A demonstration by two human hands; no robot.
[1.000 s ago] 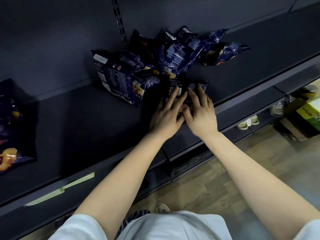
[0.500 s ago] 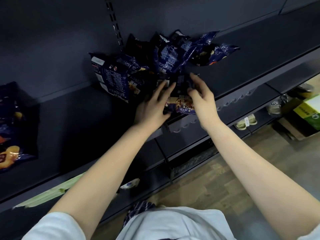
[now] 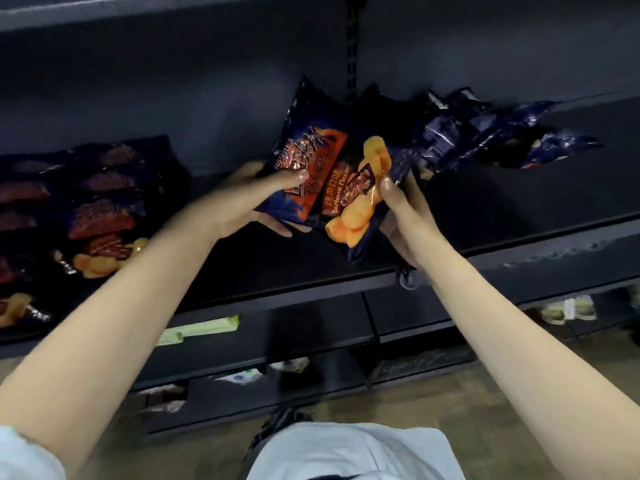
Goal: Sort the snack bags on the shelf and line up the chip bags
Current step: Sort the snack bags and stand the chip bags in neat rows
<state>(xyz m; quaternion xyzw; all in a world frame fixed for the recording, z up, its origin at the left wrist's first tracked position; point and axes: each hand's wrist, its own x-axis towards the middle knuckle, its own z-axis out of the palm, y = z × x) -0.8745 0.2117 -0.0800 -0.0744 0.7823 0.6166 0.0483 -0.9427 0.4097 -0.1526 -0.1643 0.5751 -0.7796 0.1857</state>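
Dark metal shelving (image 3: 519, 209) stands on a brown wood-look floor (image 3: 450, 403), dimly lit.

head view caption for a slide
Left hand and right hand hold a barbecue chip bag over the shelf, jumbled bags behind.

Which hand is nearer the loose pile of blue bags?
Right. The right hand grips the held bag's right edge, just below-left of the pile; the left hand grips its left edge, farther off.
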